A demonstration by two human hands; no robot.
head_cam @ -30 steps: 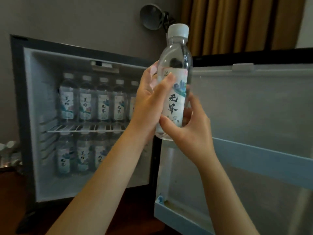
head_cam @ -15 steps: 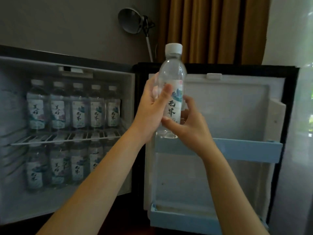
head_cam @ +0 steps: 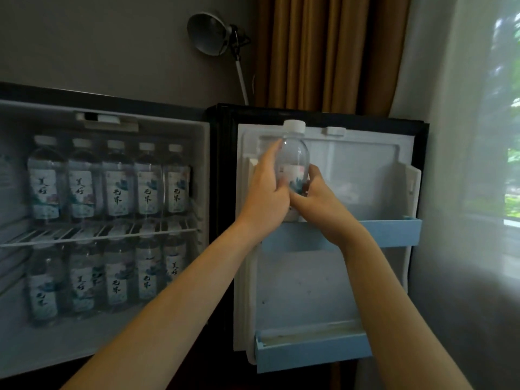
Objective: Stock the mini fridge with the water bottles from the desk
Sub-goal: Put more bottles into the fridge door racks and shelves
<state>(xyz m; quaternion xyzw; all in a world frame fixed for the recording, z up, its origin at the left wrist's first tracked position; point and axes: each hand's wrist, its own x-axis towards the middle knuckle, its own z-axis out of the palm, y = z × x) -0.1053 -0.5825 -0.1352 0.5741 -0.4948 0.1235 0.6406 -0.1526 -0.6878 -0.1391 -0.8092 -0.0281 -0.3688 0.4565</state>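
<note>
A clear water bottle (head_cam: 294,153) with a white cap and a printed label stands upright at the left end of the open fridge door's upper blue shelf (head_cam: 394,230). My left hand (head_cam: 266,194) grips its left side and my right hand (head_cam: 319,197) grips its lower right side; its base is hidden behind my hands. The mini fridge (head_cam: 205,175) stands open on the left, with a row of like bottles (head_cam: 112,184) on its wire rack (head_cam: 92,235) and another row (head_cam: 118,277) on the floor below.
The door's lower blue shelf (head_cam: 312,351) holds nothing I can see. A desk lamp (head_cam: 209,33) rises behind the fridge, with a brown curtain (head_cam: 326,52) and a bright window (head_cam: 506,136) to the right. The floor below is dark.
Both hands have carried the bottle away from me and down to the door's upper shelf. The view has shifted so that the whole door shows.
</note>
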